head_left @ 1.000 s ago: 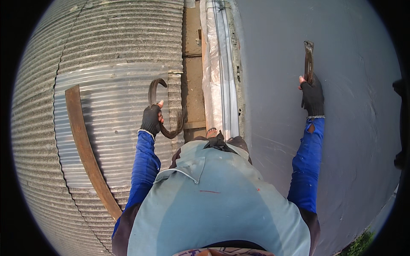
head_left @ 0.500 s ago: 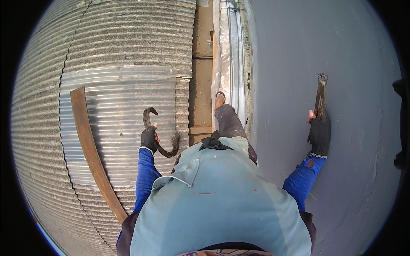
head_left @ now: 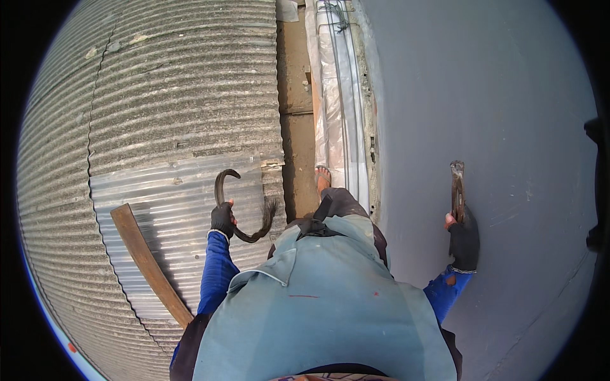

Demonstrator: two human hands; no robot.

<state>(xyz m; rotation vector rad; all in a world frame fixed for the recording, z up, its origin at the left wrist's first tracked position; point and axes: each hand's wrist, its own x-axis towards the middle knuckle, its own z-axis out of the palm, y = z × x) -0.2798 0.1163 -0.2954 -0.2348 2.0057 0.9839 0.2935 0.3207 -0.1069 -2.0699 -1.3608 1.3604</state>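
My left hand [head_left: 222,220], in a black fingerless glove, is closed round the middle of a bundle of thin dark tie wire [head_left: 220,188]. The bundle curves like a hook above the fist, and its lower end bends to the right into loose strands. On the right, beside the smooth grey wall, my gloved right hand [head_left: 465,245] is wrapped round a pair of worn, rusty pincers [head_left: 457,185]. Their head points away from me, and their jaws look closed. Part of the handles is hidden by the hand.
Corrugated grey roofing [head_left: 184,95] with a translucent corrugated sheet [head_left: 171,216] lies left. A brown strip [head_left: 149,260] lies over it near my left arm. Ahead runs a narrow brown ledge [head_left: 297,146], beside plastic sheeting [head_left: 325,89] and long thin bars [head_left: 346,114]. The grey wall [head_left: 508,114] borders the right.
I have moved forward along the narrow ledge, so the roofing and translucent sheet sit lower in view. My right hand with the pincers is nearer my body. Both hands keep their hold.
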